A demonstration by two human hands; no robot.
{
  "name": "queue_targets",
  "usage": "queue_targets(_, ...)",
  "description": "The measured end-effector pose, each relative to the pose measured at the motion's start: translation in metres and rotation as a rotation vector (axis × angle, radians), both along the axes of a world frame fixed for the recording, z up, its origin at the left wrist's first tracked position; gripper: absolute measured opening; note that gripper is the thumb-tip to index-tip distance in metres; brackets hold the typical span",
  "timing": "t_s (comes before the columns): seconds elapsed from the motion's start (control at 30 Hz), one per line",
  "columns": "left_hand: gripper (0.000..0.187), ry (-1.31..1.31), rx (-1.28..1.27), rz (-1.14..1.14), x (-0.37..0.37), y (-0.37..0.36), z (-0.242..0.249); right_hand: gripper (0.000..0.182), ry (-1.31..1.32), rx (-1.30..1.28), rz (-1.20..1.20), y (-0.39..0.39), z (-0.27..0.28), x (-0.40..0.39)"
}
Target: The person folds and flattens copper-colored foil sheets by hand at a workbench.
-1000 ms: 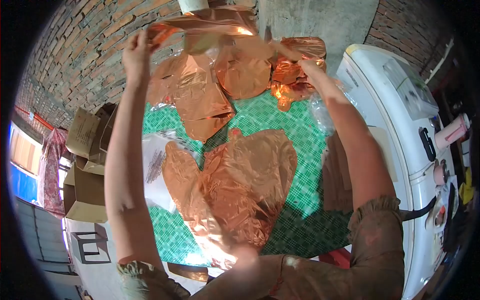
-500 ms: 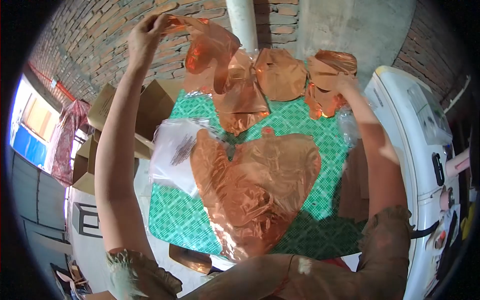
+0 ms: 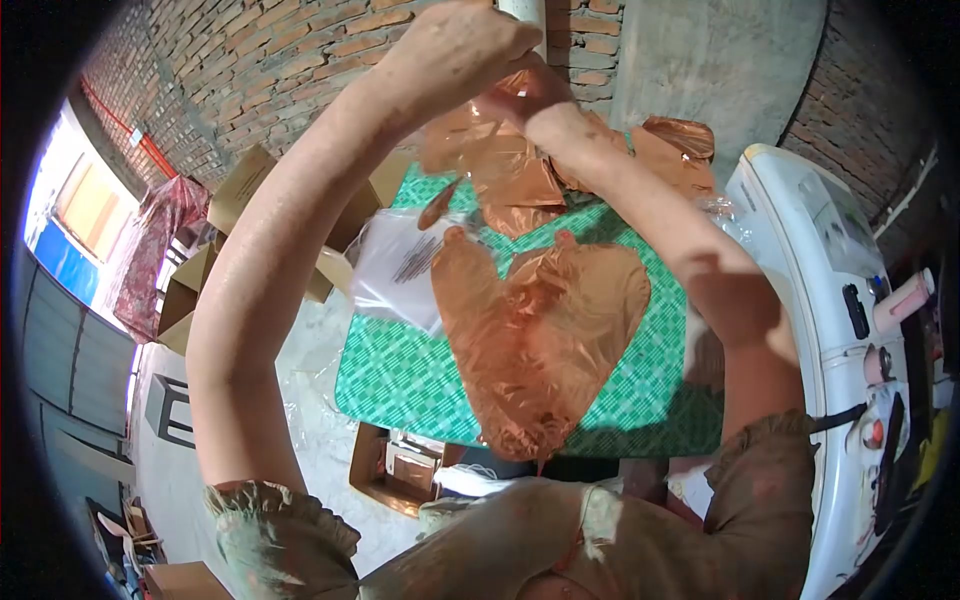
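My left hand (image 3: 465,42) is raised at the top of the view, its fingers closed on a copper-coloured foil balloon. Just below and beside it, my right hand (image 3: 535,98) has fingers curled at the same foil, partly in shadow and blurred. The held balloon (image 3: 440,205) hangs down, mostly hidden behind my hands, with a blurred end showing. A large flat heart-like foil balloon (image 3: 545,320) lies creased on the green checked table (image 3: 390,385). More flat foil balloons (image 3: 518,185) lie along the table's far edge, partly covered by my right forearm.
Clear printed plastic bags (image 3: 395,270) lie at the table's left side. Open cardboard boxes (image 3: 240,195) stand to the left, and another box (image 3: 375,470) is below the near edge. A white appliance (image 3: 830,330) stands at the right. A brick wall (image 3: 300,60) rises behind.
My left hand has swung right and my right hand has come left off the foil at the right, so both meet at the top centre. The view has shifted slightly.
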State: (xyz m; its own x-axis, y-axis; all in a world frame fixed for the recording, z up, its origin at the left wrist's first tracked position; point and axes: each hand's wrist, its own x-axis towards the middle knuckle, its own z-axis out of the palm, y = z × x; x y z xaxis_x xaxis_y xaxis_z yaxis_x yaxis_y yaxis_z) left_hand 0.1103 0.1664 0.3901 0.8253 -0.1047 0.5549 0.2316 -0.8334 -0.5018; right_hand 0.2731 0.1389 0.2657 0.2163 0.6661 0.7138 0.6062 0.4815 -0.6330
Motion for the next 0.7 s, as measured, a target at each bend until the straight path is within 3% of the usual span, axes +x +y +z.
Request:
queue_targets(0.1, 0.018, 0.071, -0.108, 0.13, -0.03, -0.028, 0.018, 0.021, -0.154, -0.283, -0.203, -0.048, 0.038, -0.025)
queue_targets(0.17, 0.022, 0.11, -0.194, 0.137, -0.058, -0.041, 0.033, 0.025, 0.043, -0.069, 0.157, -0.013, -0.012, 0.02)
queue_targets(0.23, 0.016, 0.074, -0.395, 0.057, -0.085, -0.034, 0.035, 0.027, -0.16, -0.492, -0.075, -0.068, 0.015, 0.011)
queue_targets(0.33, 0.013, 0.037, -0.345, -0.02, -0.121, -0.017, 0.03, 0.029, -0.409, -0.365, -0.048, -0.093, -0.006, 0.025)
queue_targets(0.4, 0.013, 0.003, -0.334, 0.008, -0.139, -0.018, 0.027, 0.027, -0.308, -0.538, -0.081, -0.136, 0.013, 0.0)
queue_targets(0.53, 0.015, -0.1, -0.489, 0.053, -0.165, -0.033, 0.021, 0.03, -0.132, -0.686, 0.106, -0.169, 0.013, -0.005)
queue_targets(0.63, 0.014, -0.185, -0.59, 0.097, -0.181, -0.067, 0.02, 0.043, 0.252, -0.752, 0.265, -0.185, 0.008, 0.028)
queue_targets(0.67, 0.013, -0.165, -0.744, -0.006, -0.183, -0.067, 0.019, 0.045, 0.505, -0.65, 0.37, -0.188, 0.003, 0.036)
queue_targets(0.7, 0.013, -0.143, -0.896, -0.11, -0.185, -0.068, 0.019, 0.048, 0.553, -0.589, 0.402, -0.188, -0.003, 0.035)
